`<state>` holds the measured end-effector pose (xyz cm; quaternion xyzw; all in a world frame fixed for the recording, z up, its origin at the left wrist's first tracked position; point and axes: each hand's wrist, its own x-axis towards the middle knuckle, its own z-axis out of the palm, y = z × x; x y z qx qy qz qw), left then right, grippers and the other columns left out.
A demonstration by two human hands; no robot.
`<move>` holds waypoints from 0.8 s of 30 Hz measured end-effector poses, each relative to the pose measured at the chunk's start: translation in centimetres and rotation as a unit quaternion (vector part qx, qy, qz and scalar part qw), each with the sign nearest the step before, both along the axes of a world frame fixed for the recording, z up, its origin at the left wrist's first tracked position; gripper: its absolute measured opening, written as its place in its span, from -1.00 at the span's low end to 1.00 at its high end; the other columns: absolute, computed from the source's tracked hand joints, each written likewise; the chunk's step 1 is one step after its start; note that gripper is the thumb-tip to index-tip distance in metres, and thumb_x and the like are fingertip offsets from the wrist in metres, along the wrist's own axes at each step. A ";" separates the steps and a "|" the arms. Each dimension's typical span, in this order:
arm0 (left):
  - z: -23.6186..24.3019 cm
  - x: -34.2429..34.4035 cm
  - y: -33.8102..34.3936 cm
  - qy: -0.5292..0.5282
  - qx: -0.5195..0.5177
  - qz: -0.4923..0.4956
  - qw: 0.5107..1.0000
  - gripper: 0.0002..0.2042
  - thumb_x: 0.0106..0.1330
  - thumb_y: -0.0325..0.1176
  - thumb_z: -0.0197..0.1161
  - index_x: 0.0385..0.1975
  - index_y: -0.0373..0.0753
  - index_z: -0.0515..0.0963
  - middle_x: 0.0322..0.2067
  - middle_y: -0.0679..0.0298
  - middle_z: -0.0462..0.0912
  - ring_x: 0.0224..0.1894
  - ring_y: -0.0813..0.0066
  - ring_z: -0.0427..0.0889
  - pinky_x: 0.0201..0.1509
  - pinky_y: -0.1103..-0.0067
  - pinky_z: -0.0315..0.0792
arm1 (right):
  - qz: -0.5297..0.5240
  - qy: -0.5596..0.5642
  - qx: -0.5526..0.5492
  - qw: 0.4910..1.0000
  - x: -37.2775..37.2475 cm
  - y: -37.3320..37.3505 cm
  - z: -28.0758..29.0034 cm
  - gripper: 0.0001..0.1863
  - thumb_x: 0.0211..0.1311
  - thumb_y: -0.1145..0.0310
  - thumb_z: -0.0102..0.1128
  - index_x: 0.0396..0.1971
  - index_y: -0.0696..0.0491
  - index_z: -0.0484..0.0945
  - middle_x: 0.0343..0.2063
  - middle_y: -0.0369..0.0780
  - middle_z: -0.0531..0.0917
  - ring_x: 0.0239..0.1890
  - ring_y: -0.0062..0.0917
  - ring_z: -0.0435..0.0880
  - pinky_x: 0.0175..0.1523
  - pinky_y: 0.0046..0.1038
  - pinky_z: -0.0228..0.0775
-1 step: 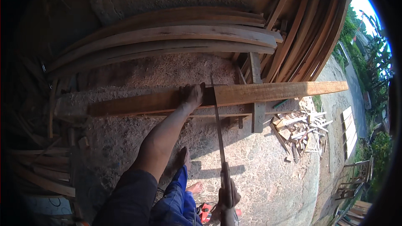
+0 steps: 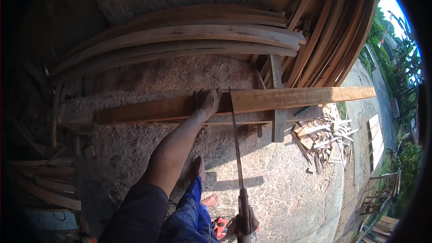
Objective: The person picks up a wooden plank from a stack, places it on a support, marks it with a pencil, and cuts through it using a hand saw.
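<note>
A long wooden board (image 2: 288, 98) lies crosswise in front of me, its left part in shade and its right end in sunlight. My left hand (image 2: 208, 102) is closed over the board's shaded part, just left of a handsaw (image 2: 237, 153). The saw's thin blade crosses the board near its middle, with the tip at the board's far edge. Down near the lower edge, my right hand (image 2: 247, 225) is wrapped round the saw's handle. Whether the blade sits in a cut is hard to make out.
An upright-looking wooden support (image 2: 278, 128) sits under the board's right half. Long planks (image 2: 180, 37) are stacked beyond, with more planks (image 2: 324, 31) leaning at far right. Offcuts (image 2: 321, 139) are heaped on the sawdust-strewn ground. A red tool (image 2: 221, 227) lies by my feet.
My right hand has drawn the saw back toward me, so less blade shows past the board's far edge. My left hand stays in place on the board.
</note>
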<state>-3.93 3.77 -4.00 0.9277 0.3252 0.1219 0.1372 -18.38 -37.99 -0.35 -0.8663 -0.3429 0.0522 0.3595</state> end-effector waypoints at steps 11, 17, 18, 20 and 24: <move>1.1 -0.6 -0.3 0.142 -0.006 -0.011 0.990 -0.76 0.37 -0.22 0.03 -0.17 -0.11 0.61 -0.28 0.11 0.71 -0.09 0.11 0.65 0.02 0.16 0.35 | -0.027 -0.038 0.157 0.986 5.0 6.4 -3.4 -0.52 0.12 0.51 0.30 0.11 0.16 0.52 -0.13 -0.02 0.69 -0.30 -0.21 0.74 -0.28 -0.38 0.53; -0.9 -0.2 0.3 0.033 -0.028 0.024 0.999 -0.79 0.29 -0.23 0.12 -0.28 -0.15 0.66 -0.31 0.03 0.72 -0.22 -0.04 0.68 -0.04 0.06 0.41 | -0.044 -0.003 -0.028 0.999 -0.1 1.2 -2.0 -0.58 0.11 0.57 0.20 0.04 0.21 0.59 -0.09 -0.03 0.70 -0.39 -0.27 0.74 -0.37 -0.42 0.54; -0.9 -0.1 -0.6 0.034 -0.009 -0.004 0.999 -0.78 0.29 -0.22 0.11 -0.23 -0.13 0.63 -0.31 0.02 0.72 -0.22 -0.04 0.68 -0.05 0.05 0.41 | -0.030 -0.135 0.129 0.982 2.4 4.2 -4.3 -0.57 0.16 0.54 0.24 0.07 0.18 0.55 -0.11 0.00 0.68 -0.44 -0.21 0.70 -0.35 -0.39 0.52; -0.4 -0.3 -0.7 0.033 0.048 -0.048 0.997 -0.75 0.31 -0.20 0.11 -0.12 -0.10 0.59 -0.31 0.02 0.72 -0.22 -0.02 0.68 -0.07 0.02 0.42 | -0.014 -0.056 0.154 0.986 8.2 10.5 -4.8 -0.50 0.12 0.46 0.31 0.12 0.13 0.51 -0.05 0.01 0.66 -0.41 -0.18 0.73 -0.40 -0.37 0.53; 0.4 -0.6 -0.2 0.062 0.019 -0.030 0.997 -0.72 0.29 -0.21 0.12 -0.03 -0.06 0.53 -0.34 0.05 0.71 -0.19 0.02 0.68 -0.13 0.06 0.44 | -0.016 -0.040 0.145 0.989 5.7 8.5 -2.7 -0.50 0.16 0.51 0.26 0.15 0.13 0.49 -0.04 -0.02 0.66 -0.30 -0.25 0.75 -0.31 -0.39 0.55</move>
